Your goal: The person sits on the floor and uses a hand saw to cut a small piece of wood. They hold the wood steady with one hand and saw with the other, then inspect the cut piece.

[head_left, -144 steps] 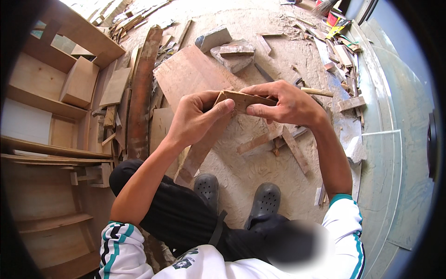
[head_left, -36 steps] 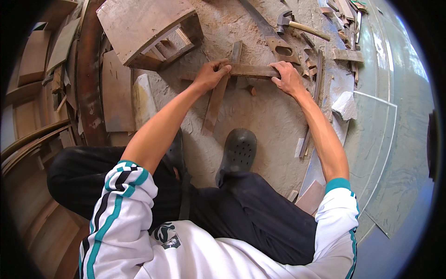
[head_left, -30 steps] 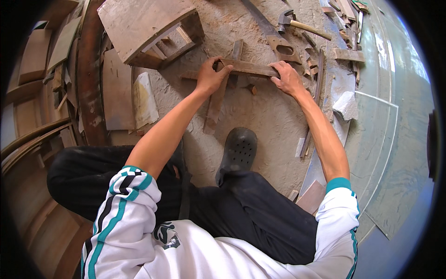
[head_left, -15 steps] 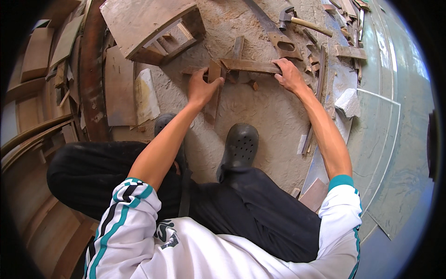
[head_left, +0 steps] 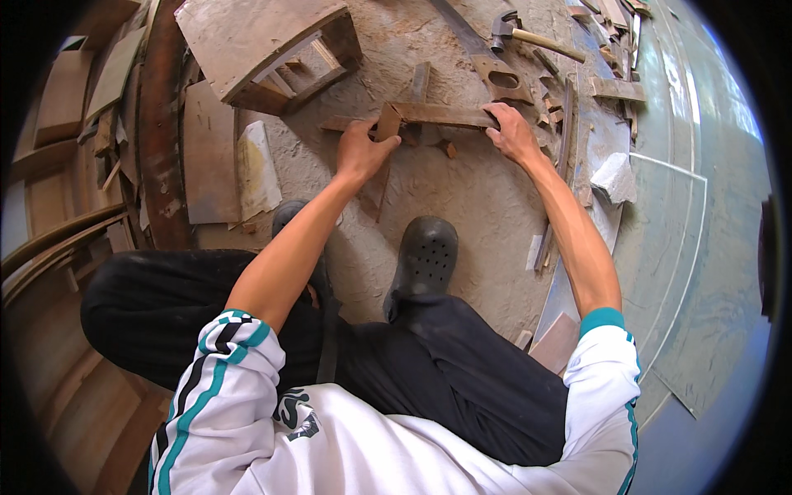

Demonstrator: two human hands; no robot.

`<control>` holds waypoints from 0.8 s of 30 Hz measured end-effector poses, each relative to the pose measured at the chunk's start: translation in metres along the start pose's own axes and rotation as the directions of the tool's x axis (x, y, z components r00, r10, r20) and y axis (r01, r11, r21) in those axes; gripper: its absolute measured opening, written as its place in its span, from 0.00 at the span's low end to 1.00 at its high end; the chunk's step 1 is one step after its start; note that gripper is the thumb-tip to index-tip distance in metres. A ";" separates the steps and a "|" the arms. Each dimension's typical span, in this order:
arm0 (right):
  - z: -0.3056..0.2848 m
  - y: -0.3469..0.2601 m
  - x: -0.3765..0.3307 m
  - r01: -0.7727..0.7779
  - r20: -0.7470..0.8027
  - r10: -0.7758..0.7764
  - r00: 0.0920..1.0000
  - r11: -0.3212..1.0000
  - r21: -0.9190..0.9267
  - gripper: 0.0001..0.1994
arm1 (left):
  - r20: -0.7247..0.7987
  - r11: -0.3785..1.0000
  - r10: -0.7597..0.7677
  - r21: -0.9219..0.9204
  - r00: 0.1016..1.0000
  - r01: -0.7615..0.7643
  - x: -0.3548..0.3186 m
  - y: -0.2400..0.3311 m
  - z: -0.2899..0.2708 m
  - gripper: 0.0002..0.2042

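My left hand (head_left: 360, 154) is closed around a short brown wooden piece (head_left: 388, 121), thumb on its near side. My right hand (head_left: 512, 134) grips the right end of a longer wooden strip (head_left: 445, 115) lying crosswise. The strip's left end meets the top of the short piece at a corner; whether they are fixed together I cannot tell. Another narrow wooden piece (head_left: 421, 81) points away from under the strip. A small offcut (head_left: 448, 149) lies just below the strip, on the rough floor. The lower part of the left piece is partly hidden by my hand.
Beyond my left hand stands a wooden box-like frame (head_left: 272, 41). A handsaw (head_left: 502, 81) and a claw hammer (head_left: 540, 39) lie beyond my right hand, near scattered offcuts. Glass sheets (head_left: 685, 231) are at right, with a white block (head_left: 614, 178). Boards (head_left: 210, 157) lean at left.
The short piece in my left hand has turned and shifted slightly right, and its top now sits against the strip's left end. My right hand keeps its hold on the strip.
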State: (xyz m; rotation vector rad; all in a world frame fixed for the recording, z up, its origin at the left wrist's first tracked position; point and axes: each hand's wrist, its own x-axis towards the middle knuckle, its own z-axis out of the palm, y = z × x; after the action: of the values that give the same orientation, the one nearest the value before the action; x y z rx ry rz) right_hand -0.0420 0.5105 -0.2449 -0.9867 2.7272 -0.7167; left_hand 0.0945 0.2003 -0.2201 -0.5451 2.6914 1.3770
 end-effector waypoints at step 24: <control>0.001 0.015 0.026 0.043 0.022 -0.043 0.999 0.999 0.007 0.24 | 0.093 0.997 -0.013 0.072 0.996 0.006 0.006 -0.008 -0.004 0.29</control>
State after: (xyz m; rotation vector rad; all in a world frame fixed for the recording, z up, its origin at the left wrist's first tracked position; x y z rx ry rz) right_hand -0.0703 0.5038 -0.2532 -1.0483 2.6906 -0.7173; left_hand 0.0920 0.1911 -0.2256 -0.4747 2.6487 1.2645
